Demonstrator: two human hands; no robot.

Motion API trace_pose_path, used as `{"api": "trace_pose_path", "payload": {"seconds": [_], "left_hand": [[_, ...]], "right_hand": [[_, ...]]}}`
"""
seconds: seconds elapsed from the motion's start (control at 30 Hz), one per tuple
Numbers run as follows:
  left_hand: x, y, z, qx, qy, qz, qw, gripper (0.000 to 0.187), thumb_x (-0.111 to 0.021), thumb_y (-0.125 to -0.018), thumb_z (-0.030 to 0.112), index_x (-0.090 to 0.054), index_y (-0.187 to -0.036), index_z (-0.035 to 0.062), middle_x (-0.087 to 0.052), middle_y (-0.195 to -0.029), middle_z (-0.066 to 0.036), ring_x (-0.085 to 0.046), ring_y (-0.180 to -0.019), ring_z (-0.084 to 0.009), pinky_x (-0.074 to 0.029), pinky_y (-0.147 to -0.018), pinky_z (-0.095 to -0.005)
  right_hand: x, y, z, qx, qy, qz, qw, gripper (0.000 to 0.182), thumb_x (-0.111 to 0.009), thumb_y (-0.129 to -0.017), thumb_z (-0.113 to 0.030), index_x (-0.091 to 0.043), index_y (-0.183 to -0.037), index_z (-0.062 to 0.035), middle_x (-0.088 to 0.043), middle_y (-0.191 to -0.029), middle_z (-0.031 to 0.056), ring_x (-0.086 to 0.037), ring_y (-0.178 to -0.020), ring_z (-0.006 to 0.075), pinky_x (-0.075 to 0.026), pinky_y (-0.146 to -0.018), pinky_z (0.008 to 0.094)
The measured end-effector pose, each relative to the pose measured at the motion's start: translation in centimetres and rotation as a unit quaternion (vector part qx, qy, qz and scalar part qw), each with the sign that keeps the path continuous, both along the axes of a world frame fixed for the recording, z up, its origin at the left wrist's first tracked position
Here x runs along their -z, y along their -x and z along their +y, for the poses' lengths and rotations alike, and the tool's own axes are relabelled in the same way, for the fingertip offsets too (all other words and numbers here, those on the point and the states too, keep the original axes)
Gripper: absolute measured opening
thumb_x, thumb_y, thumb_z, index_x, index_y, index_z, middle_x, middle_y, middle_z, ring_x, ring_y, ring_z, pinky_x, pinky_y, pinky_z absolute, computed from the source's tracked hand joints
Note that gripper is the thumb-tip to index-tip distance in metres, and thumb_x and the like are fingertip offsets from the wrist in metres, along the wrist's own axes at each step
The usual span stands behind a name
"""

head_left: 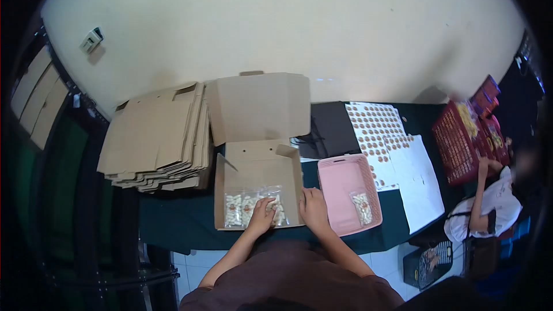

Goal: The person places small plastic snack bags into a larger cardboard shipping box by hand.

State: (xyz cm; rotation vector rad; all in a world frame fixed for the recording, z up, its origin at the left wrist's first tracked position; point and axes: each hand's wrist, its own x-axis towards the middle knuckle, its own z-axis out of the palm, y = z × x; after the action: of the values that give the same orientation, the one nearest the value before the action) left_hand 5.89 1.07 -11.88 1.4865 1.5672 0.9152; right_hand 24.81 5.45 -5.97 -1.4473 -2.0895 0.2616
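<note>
An open cardboard box [259, 169] stands on the dark green table, its lid raised at the back. Several clear packets of white pieces [234, 209] lie in a row along its front inside. My left hand [262, 214] rests on the packets at the right of that row, fingers spread. At the box's right wall is my right hand [313, 206], its fingers reaching over the edge with nothing visible in them. Just right of it, a pink basket [337, 196] holds one similar packet [363, 208].
Flattened cardboard boxes [152, 138] are stacked at left. Sticker sheets [374, 132], a white sheet [419, 187] and a black item [331, 129] lie behind and right of the basket. Farther right, a co-worker [489, 210] is beside a red crate [458, 144] of packages.
</note>
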Motion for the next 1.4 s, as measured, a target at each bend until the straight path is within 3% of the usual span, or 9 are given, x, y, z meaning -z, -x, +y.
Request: {"api": "trace_pose_path", "payload": {"seconds": [0.1, 0.27, 0.47, 0.63, 0.77, 0.87, 0.93, 1.03, 1.4], "left_hand": [[-4.7, -4.5, 1.4, 0.059, -0.102, 0.128, 0.985, 0.033, -0.052, -0.080, 0.012, -0.050, -0.113, 0.0061, -0.041, -0.122, -0.022, -0.042, -0.111, -0.0380, -0.035, -0.094, -0.0414], [-4.2, -13.4, 3.9, 0.198, -0.143, -0.047, 0.969, 0.024, -0.050, -0.079, 0.008, -0.055, -0.103, 0.0040, -0.047, -0.114, -0.020, -0.044, -0.108, -0.0351, -0.036, -0.093, -0.0389], [5.4, -23.3, 7.1, 0.351, 0.209, -0.210, 0.888, 0.028, -0.054, -0.077, 0.012, -0.056, -0.101, -0.0016, -0.051, -0.110, -0.020, -0.051, -0.101, -0.0254, -0.042, -0.085, -0.0345], [11.1, -27.7, 6.8, 0.266, 0.074, -0.240, 0.931, 0.099, -0.065, -0.073, 0.010, 0.011, -0.135, 0.0005, -0.040, -0.124, -0.021, -0.044, -0.113, -0.0263, -0.042, -0.088, -0.0318], [4.5, -27.6, 5.4, 0.137, 0.188, -0.328, 0.916, 0.097, -0.060, -0.079, 0.003, 0.021, -0.131, 0.0018, -0.026, -0.130, -0.023, -0.040, -0.115, -0.0284, -0.043, -0.087, -0.0316], [1.7, -26.8, 6.1, 0.079, 0.243, -0.315, 0.914, 0.095, -0.061, -0.078, 0.004, 0.017, -0.133, 0.0023, -0.026, -0.131, -0.023, -0.043, -0.111, -0.0284, -0.046, -0.083, -0.0332], [10.3, -26.6, 8.4, 0.018, 0.066, -0.209, 0.976, 0.076, -0.060, -0.080, 0.007, -0.008, -0.135, -0.0001, -0.039, -0.123, -0.020, -0.049, -0.104, -0.0259, -0.049, -0.074, -0.0351], [2.8, -23.9, 8.0, 0.069, 0.282, -0.406, 0.867, 0.033, -0.060, -0.083, 0.015, -0.048, -0.109, -0.0023, -0.058, -0.096, -0.011, -0.056, -0.090, -0.0195, -0.047, -0.077, -0.0299], [-4.8, -12.0, 5.4, -0.042, 0.019, -0.359, 0.932, 0.034, -0.058, -0.086, 0.020, -0.047, -0.112, 0.0007, -0.057, -0.102, -0.008, -0.053, -0.095, -0.0150, -0.041, -0.083, -0.0278]], "right_hand": [[1.5, -4.8, 0.0, 0.082, 0.004, 0.008, 0.997, 0.030, -0.056, -0.075, -0.009, -0.054, -0.104, -0.0001, -0.053, -0.097, 0.0187, -0.049, -0.095, 0.0334, -0.040, -0.085, 0.0397], [4.9, -14.7, -1.0, 0.197, 0.069, -0.072, 0.975, 0.035, -0.059, -0.072, -0.012, -0.054, -0.106, -0.0016, -0.053, -0.100, 0.0188, -0.048, -0.097, 0.0341, -0.039, -0.085, 0.0418], [7.7, -20.9, -1.6, 0.263, 0.209, -0.070, 0.939, 0.035, -0.058, -0.073, -0.011, -0.052, -0.107, -0.0025, -0.055, -0.100, 0.0208, -0.052, -0.094, 0.0372, -0.041, -0.082, 0.0445], [11.6, -22.8, -1.5, 0.290, 0.178, 0.006, 0.940, 0.054, -0.063, -0.073, -0.018, -0.044, -0.120, -0.0011, -0.055, -0.105, 0.0221, -0.054, -0.096, 0.0342, -0.042, -0.085, 0.0406], [12.5, -21.7, -0.9, 0.261, 0.266, 0.131, 0.919, 0.066, -0.066, -0.071, -0.021, -0.036, -0.126, -0.0014, -0.052, -0.111, 0.0239, -0.050, -0.104, 0.0376, -0.039, -0.090, 0.0432], [7.8, -20.7, -0.8, 0.205, 0.285, 0.248, 0.903, 0.070, -0.069, -0.069, -0.019, -0.035, -0.128, -0.0021, -0.057, -0.104, 0.0179, -0.057, -0.094, 0.0258, -0.045, -0.082, 0.0351], [7.3, -20.3, -0.3, 0.131, 0.364, 0.359, 0.850, 0.066, -0.070, -0.070, -0.019, -0.038, -0.126, -0.0023, -0.059, -0.098, 0.0146, -0.057, -0.091, 0.0210, -0.046, -0.078, 0.0335], [9.4, -18.8, 0.6, 0.116, 0.369, 0.442, 0.810, 0.054, -0.067, -0.074, -0.014, -0.043, -0.120, -0.0012, -0.059, -0.097, 0.0118, -0.058, -0.087, 0.0178, -0.048, -0.073, 0.0312], [1.5, -6.0, 2.7, -0.117, 0.411, 0.577, 0.696, 0.044, -0.052, -0.086, -0.014, -0.037, -0.126, -0.0026, -0.051, -0.114, 0.0066, -0.049, -0.104, 0.0136, -0.040, -0.088, 0.0272]]}}
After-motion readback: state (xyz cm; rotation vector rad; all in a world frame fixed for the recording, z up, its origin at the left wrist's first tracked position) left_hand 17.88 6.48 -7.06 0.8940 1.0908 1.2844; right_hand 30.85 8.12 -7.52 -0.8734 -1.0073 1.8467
